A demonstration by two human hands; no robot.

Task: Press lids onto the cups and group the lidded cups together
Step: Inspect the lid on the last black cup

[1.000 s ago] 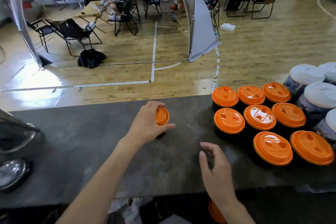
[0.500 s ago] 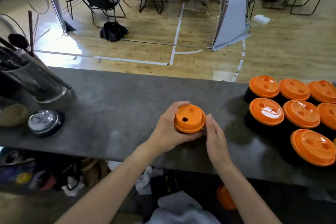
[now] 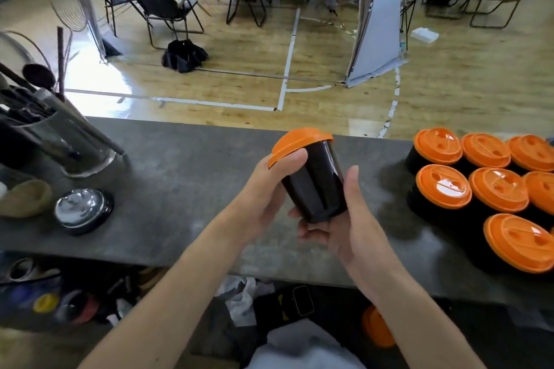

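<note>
Nearest, below the counter's front edge, an orange disc [image 3: 377, 327] lies among dark clutter; whether it is a lid cannot be told. Above it the right hand [image 3: 350, 228] cups the base of a black cup [image 3: 314, 186], fingers curled under the bottom and the thumb standing up along the cup's right side. The left hand [image 3: 263, 195] grips the cup's upper left side, with one fingertip pressed against the rim of the orange lid [image 3: 296, 142] that sits on the cup's mouth. The cup is held tilted above the grey counter [image 3: 180, 189], lid end away from the person. To the right on the counter stands a tight group of lidded cups [image 3: 479, 183], well apart from the held one. At the left are a shiny metal dish [image 3: 82, 210] and a glass jar [image 3: 69, 141] of utensils. Beyond the counter lie a wooden floor [image 3: 449, 93] and folding chairs [image 3: 162, 6].
</note>
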